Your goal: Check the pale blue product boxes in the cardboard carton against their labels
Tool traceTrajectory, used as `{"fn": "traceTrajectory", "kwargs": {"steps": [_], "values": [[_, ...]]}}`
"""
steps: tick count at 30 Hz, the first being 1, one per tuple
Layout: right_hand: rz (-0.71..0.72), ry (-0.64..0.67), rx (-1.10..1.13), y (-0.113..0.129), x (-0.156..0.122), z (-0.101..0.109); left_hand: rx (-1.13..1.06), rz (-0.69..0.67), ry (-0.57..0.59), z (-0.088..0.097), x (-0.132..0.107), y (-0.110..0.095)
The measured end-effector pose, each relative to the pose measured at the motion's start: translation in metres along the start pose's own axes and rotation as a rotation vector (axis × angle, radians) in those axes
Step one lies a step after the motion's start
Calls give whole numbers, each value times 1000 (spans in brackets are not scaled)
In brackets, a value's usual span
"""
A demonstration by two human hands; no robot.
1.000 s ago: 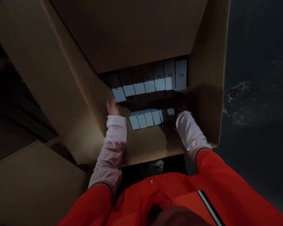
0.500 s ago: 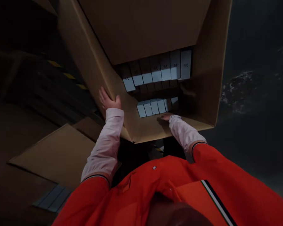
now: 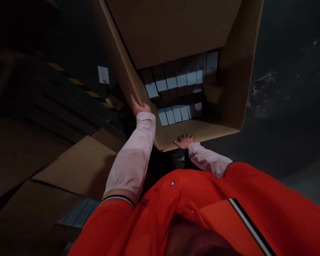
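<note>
A big open cardboard box (image 3: 236, 81) fills the upper middle of the head view. Inside it, several small pale blue-white packets (image 3: 181, 76) stand in a far row, and a shorter near row (image 3: 174, 114) lies below. My left hand (image 3: 139, 106) grips the box's left wall at its near corner. My right hand (image 3: 185, 140) lies flat, fingers spread, on the box's near wall. I wear pale sleeves under an orange-red jacket.
Other cardboard boxes (image 3: 77, 167) lie at the lower left, one showing pale packets (image 3: 78, 213). A dark floor with yellow-black hazard stripes (image 3: 77, 82) and a white paper (image 3: 103, 74) is at the left. Dark stained floor (image 3: 288, 106) lies at the right.
Both hands came out of the box's inside. The left hand took hold of the left wall edge, the right hand moved onto the near wall. The box has shifted right and away.
</note>
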State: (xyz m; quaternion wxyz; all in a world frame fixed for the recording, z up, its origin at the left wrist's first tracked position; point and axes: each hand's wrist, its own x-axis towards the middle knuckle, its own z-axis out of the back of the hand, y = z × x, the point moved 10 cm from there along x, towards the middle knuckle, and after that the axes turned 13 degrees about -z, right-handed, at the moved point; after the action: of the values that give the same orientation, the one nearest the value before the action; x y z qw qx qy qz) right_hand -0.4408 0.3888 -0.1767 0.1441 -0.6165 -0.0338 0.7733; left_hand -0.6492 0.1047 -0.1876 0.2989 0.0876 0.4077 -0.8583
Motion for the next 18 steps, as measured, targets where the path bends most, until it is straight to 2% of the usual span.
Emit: {"fn": "traceTrajectory", "kwargs": {"steps": [3, 5, 12, 18], "values": [[76, -103, -94, 6, -24, 3, -36, -6, 12, -3, 0, -1], [94, -116, -110, 7, -30, 6, -42, -2, -4, -1, 0, -4], [98, -132, -101, 9, -32, 15, -13, 47, -30, 4, 1, -14], [82, -101, -13, 8, -34, 7, -22, 45, 4, 2, 1, -15]]}}
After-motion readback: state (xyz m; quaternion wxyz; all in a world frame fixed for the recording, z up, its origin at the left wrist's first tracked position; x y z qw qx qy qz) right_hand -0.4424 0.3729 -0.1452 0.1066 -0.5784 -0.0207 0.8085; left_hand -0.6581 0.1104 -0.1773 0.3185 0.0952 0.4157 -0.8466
